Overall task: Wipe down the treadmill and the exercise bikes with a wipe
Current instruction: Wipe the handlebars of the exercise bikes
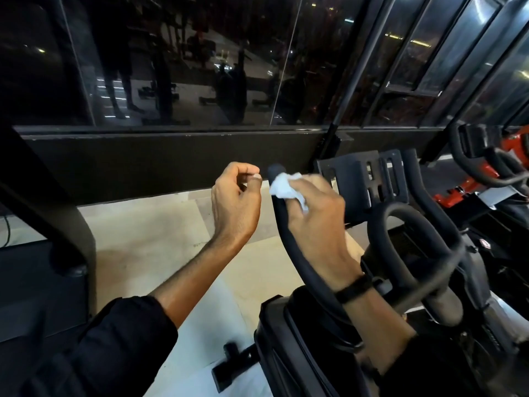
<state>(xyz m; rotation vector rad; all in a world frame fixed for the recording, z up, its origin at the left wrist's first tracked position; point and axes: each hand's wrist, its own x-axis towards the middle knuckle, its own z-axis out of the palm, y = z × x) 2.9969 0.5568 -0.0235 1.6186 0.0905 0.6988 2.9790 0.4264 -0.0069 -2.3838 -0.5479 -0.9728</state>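
Right hand (312, 213) with wipe (286, 187) around handlebar (282, 219), apparently gripping.

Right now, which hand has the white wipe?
The right hand, wearing the black wristband, presses the wipe on the handlebar. The left hand holds nothing.

Open floor (160, 224) is seen left of the handlebar (282, 224). Rt side is blocked by the tablet holder (363, 181) & loop grip (412, 253); ahead, by the window ledge (171, 161).

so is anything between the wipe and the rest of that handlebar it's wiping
Nothing visible. The right hand presses the wipe directly onto the black handlebar near its tip, and the bar below is bare. The left hand hovers beside it, off the bar.
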